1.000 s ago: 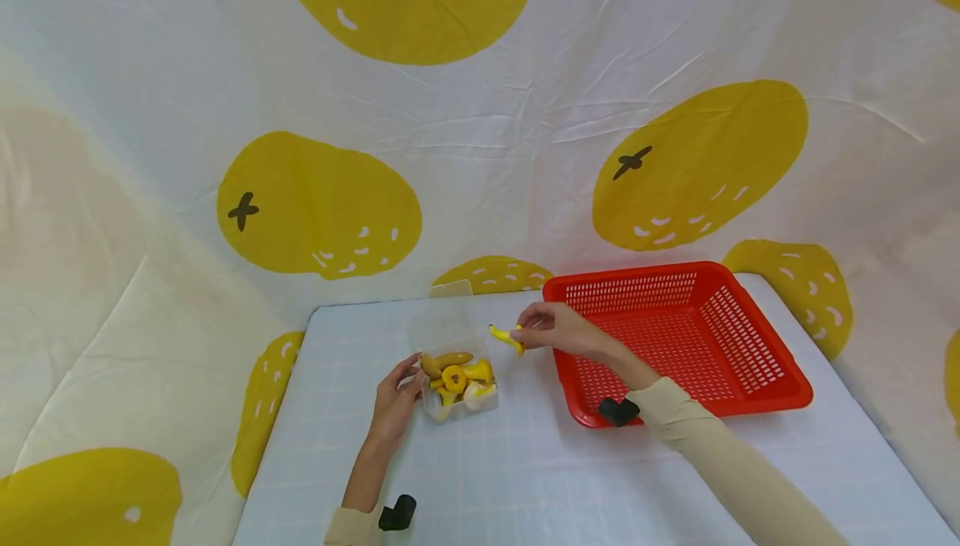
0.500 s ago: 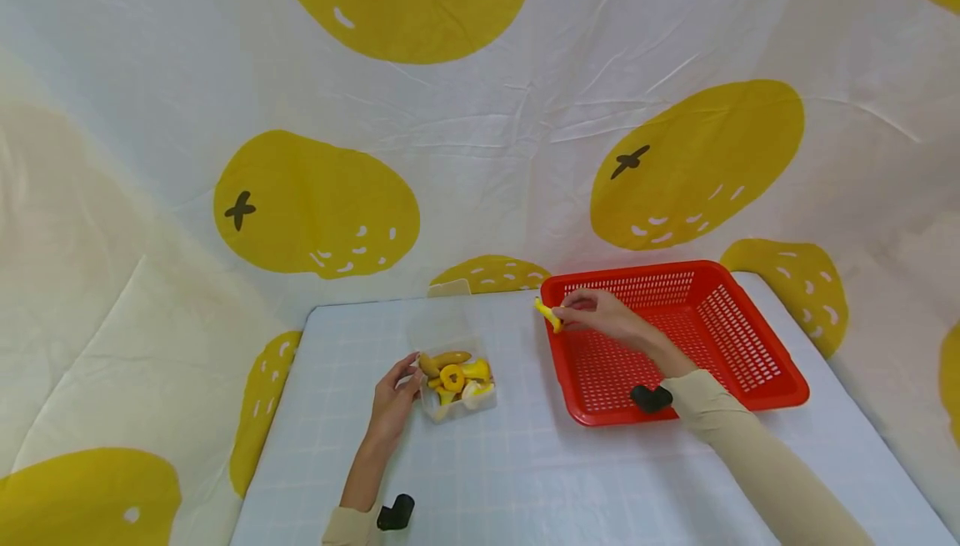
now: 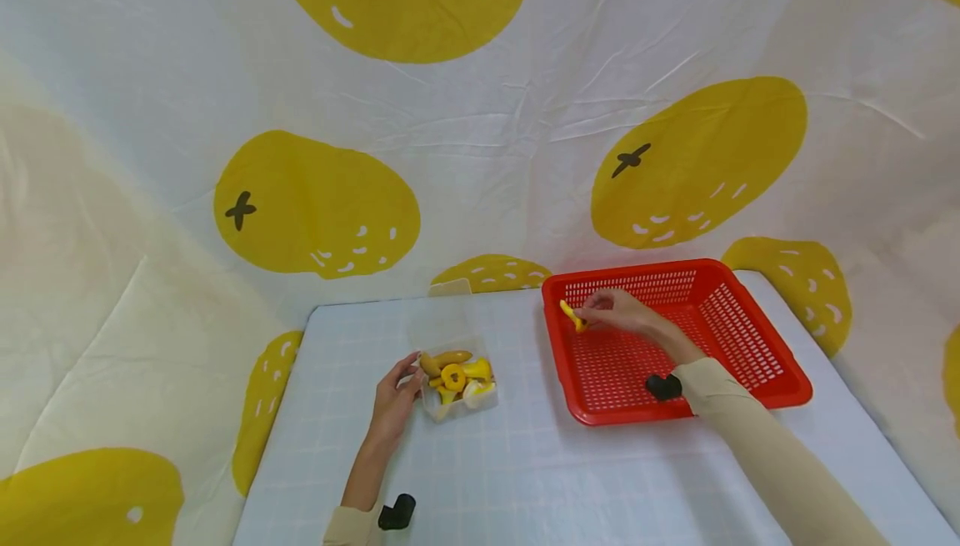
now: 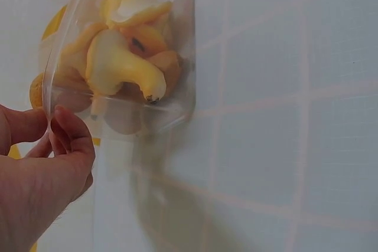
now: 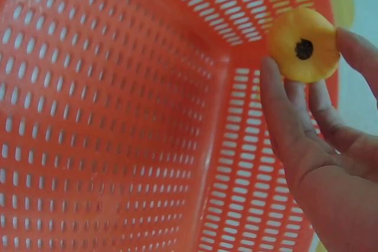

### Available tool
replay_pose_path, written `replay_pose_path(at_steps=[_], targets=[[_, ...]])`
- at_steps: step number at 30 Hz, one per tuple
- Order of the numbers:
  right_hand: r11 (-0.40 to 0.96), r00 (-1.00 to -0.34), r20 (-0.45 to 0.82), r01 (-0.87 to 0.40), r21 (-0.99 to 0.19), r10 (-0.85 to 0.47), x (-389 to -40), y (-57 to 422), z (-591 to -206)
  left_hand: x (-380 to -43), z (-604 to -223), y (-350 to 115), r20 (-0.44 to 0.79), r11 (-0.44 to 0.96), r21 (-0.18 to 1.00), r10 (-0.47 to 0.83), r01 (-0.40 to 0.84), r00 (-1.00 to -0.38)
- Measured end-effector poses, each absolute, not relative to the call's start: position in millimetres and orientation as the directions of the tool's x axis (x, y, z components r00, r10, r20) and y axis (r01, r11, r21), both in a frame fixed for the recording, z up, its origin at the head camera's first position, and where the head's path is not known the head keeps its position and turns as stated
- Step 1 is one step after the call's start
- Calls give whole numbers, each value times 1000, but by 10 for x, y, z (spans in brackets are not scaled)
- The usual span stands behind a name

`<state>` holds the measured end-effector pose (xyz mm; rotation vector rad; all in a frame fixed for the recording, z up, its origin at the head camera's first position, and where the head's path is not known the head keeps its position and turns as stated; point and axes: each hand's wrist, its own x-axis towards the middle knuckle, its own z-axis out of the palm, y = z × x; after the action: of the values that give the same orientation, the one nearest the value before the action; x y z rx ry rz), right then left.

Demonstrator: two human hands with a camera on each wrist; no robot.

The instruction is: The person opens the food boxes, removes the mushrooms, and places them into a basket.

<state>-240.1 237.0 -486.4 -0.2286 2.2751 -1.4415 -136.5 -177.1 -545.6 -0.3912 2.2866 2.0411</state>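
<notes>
A yellow trumpet-shaped mushroom [image 3: 573,317] is pinched between the thumb and fingers of my right hand [image 3: 626,314], over the left part of the red basket [image 3: 776,397]. In the right wrist view the mushroom's round cap [image 5: 286,33] faces the camera and shows a dark hollow at its centre. My left hand [image 3: 393,396] grips the left side of a small clear plastic box [image 3: 444,415]. Several yellow and brown mushrooms [image 3: 453,377] fill this box. The left wrist view shows thumb and fingertips pinching the box's thin edge, with pale yellow mushrooms [image 4: 112,60] behind the clear wall.
The box's clear lid [image 3: 442,321] stands open toward the back. A pale checked cloth covers the table [image 3: 510,471]. Behind it hangs a white curtain [image 3: 480,179] printed with big yellow fruit. No mushrooms show in the visible part of the basket.
My right hand has carried the yellow mushroom rightward, from between the box and basket to over the basket's left part. My left hand has stayed on the box.
</notes>
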Motion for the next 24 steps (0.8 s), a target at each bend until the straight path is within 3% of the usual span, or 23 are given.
replay_pose_path(at_steps=[24], targets=[[659, -864, -381, 80, -748, -328, -2536, 2198, -5145, -1375, -5514, -1808, -178, 78, 979, -144, -191, -973]])
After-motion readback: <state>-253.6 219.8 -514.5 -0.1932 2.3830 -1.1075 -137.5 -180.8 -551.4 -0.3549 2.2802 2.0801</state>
